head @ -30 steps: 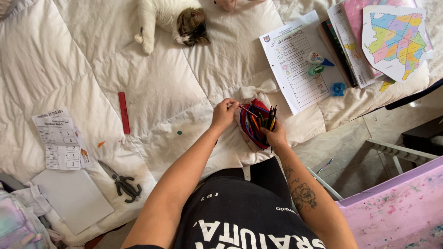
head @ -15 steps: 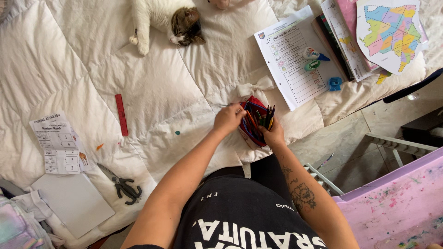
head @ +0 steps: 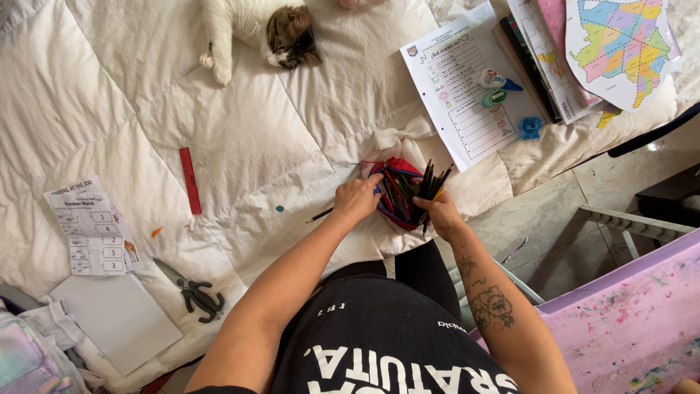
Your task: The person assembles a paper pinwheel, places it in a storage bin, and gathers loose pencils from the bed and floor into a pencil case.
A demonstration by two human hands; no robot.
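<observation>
Pencil case, red and blue fabric, sits soft and floppy at the bed's near edge, so it likely needs holding by its rim. The left hand pinches that rim while the right hand clasps a light, stiff bundle of coloured pencils.

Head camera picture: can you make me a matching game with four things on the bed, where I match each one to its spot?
Things:
1. Red flat plastic ruler
2. Black-handled metal scissors
3. Blue and red fabric pencil case
4. White and tabby cat

Places:
A. Lying at the top edge of the white quilt
B. Between the left hand and the right hand
C. Near the bottom left, beside a blank white sheet
D. Alone on the quilt, left of the middle, above the scissors

Pairs: 1-D, 2-C, 3-B, 4-A
</observation>
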